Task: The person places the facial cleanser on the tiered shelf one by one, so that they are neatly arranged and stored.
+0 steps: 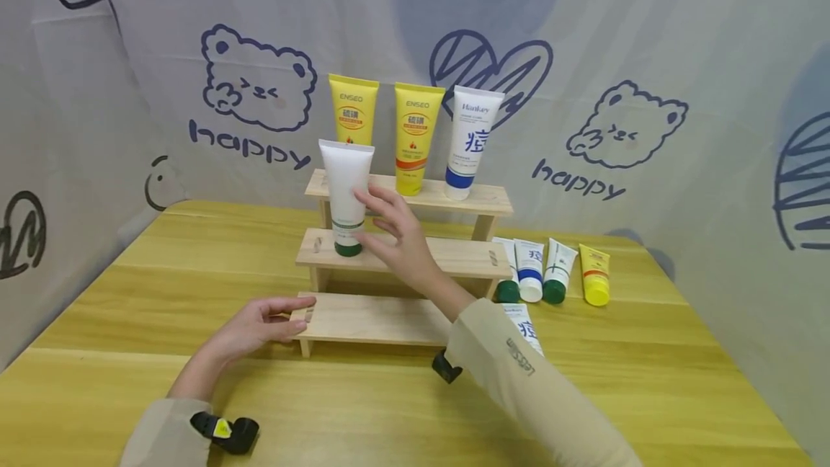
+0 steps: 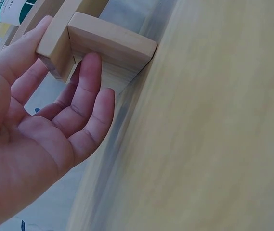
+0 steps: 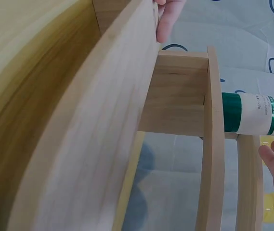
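A white tube with a green cap [image 1: 344,179] stands cap-down at the left end of the middle step of a wooden three-step display stand [image 1: 376,319]. Beside that tube is my right hand [image 1: 405,243], its fingers spread; the right wrist view shows a fingertip near the green-capped tube [image 3: 257,114]. My left hand [image 1: 256,330] holds the left end of the lowest step. In the left wrist view the thumb [image 2: 40,29] lies along the board's edge, and the other fingers bend beneath it.
On the top step stand two yellow tubes [image 1: 415,139] and a white tube with a blue cap [image 1: 472,143]. Several tubes lie on the table right of the stand, among them a yellow one [image 1: 595,276]. A patterned cloth [image 1: 363,13] hangs behind.
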Available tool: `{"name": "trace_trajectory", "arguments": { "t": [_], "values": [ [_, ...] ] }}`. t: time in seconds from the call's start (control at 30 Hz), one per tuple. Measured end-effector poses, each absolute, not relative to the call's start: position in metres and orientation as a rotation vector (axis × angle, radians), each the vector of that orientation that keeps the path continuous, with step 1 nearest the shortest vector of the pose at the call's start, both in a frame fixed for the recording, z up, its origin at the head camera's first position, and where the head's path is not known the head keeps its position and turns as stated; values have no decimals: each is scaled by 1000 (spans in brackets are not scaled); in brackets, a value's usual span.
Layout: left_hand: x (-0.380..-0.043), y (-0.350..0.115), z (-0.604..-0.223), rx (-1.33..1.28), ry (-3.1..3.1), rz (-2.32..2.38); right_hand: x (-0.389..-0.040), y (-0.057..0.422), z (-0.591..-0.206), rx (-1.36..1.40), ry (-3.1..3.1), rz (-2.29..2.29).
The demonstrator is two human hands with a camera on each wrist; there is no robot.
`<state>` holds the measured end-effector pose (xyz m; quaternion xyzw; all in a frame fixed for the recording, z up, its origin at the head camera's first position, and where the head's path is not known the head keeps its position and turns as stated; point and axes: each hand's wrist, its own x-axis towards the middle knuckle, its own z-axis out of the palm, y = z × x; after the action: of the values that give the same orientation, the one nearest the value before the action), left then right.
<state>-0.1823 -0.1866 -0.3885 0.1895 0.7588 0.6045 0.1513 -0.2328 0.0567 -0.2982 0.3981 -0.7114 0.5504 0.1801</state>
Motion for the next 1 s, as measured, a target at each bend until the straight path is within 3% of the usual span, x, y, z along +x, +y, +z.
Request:
{"name": "trace_trajectory", "arguments": {
  "t": [0.3,0.7,1.0],
  "values": [
    [-181,-187,-387,531,2176,1730,-222,73,-304,1077,-1974,1622],
    [-183,-186,-387,515,2175,1722,-189,95,-284,903,-2021,1749],
    [-182,-186,-386,500,2187,1713,-180,112,-292,986,-2037,1641]
  ]
}}
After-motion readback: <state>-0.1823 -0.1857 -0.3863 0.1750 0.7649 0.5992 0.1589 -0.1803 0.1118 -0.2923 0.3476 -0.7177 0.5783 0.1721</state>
